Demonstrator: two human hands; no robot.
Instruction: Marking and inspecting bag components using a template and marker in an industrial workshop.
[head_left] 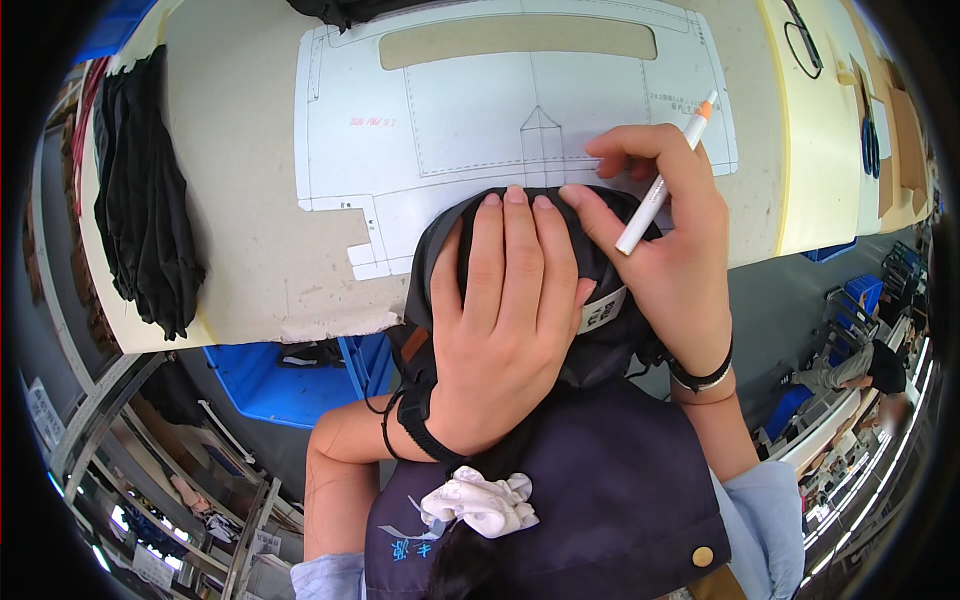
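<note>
The left hand point(505, 320) is laid flat, palm down, on a piece of dark fabric point(600, 345) at the near edge of the surface point(240, 250); its fingers are stretched toward 12 o'clock and nothing is clasped in its grip. The right hand point(665, 245) is placed just beside it at 3 o'clock. A white marking pen point(662, 180) with an orange tip is held in its closed grip, between thumb and first fingers, with the tip pointing toward 1 o'clock and lifted off the work. The right forefinger touches the fabric's top fold next to the left fingertips.

The fabric is bunched, partly on the surface and partly hanging over its near edge. A small white label point(603, 310) shows on it between the two hands. Under and beyond the fabric, toward 12 o'clock, a large white paper pattern point(470, 110) with printed lines is spread out.

At 9 o'clock a pile of black cloth point(140, 210) is draped over the surface's far left edge. At 2 o'clock a yellow board point(810, 140) is seen.

Risks, as judged: the overhanging part could drag the fabric off the edge if the left palm's pressure is eased. Any mark would likely come out skewed, because the cloth is bunched rather than flat. The pattern could shift under the fabric, as nothing visible pins it down.
</note>
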